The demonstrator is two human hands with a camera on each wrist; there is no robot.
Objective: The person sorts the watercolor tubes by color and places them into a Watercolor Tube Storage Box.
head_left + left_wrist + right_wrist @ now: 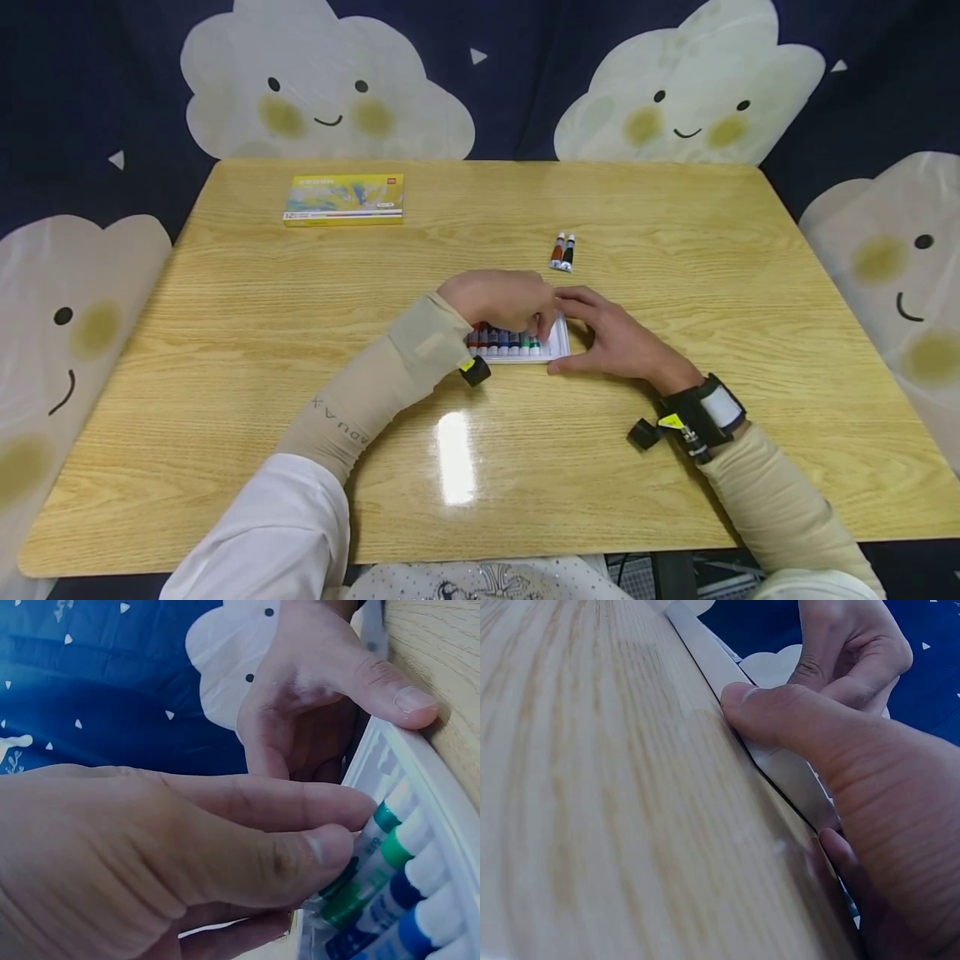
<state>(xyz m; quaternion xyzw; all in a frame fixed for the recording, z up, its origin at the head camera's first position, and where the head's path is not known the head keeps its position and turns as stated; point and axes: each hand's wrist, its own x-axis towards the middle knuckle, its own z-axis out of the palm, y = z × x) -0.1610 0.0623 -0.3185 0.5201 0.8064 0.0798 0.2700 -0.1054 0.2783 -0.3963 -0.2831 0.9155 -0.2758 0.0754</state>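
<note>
A white plastic tray on the table holds a row of small paint tubes with white caps, in reds, blues and greens. My left hand reaches over the tray from the left. In the left wrist view, its thumb and forefinger pinch a dark green paint tube at the row's end, beside a bright green tube. My right hand grips the tray's right end, thumb on the near wall and fingers at the far side. The left hand hides part of the row.
Beyond the tray lie an orange paint tube and a dark one, side by side. A flat yellow box lies at the back left of the wooden table. Behind hangs a dark blue cloth with clouds.
</note>
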